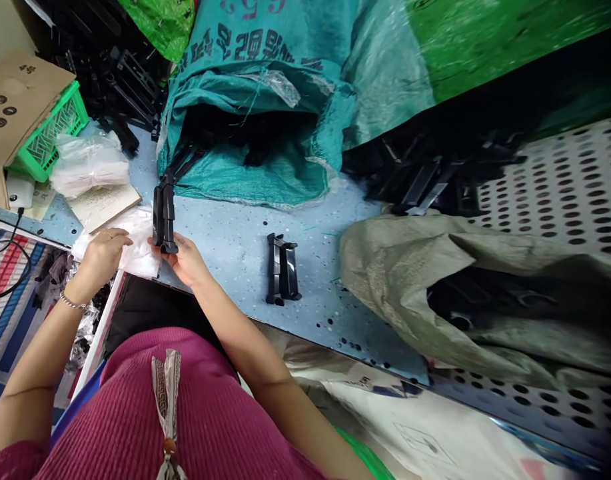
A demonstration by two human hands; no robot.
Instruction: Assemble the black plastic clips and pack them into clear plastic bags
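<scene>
My right hand (184, 259) grips the lower end of a long black plastic part (163, 215) that stands on the pale blue table (235, 240). My left hand (101, 253) rests with curled fingers on a clear plastic bag (138, 248) lying at the table's near edge, just left of the part. A second black plastic part (282, 269) lies flat on the table to the right of my right hand.
An open teal woven sack (265, 133) with black parts lies behind. A grey sack (435, 280) with black parts lies at right beside a perforated metal sheet (560, 187). A green crate (52, 130), cardboard (15, 93) and a wrapped bundle (88, 167) sit at left.
</scene>
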